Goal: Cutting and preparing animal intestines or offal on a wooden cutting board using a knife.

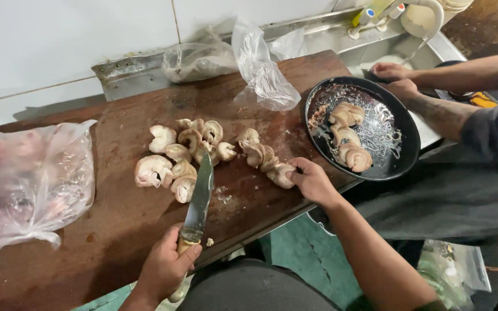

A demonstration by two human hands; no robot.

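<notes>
A knife (198,203) lies with its long axis running from the lower centre of the frame up and slightly right, its tip pointing at a heap of pale, curled meat pieces (183,155) in the middle of the wet brown wooden desk (116,230). The left hand (165,268), low in the frame, is wrapped shut around the knife's handle, wrist bent upward. The right hand (312,181), right of centre, reaches in from the lower right on an outstretched forearm and pinches one meat piece (281,174) at the desk's near edge.

Just right of that sits a black round pan (402,135) holding three more pieces. Another person's hands (396,80) rest at its far rim, upper right, beside a metal sink (376,46). A filled clear plastic bag (30,184) lies at the left edge; crumpled empty bags (263,75) lie along the top of the desk.
</notes>
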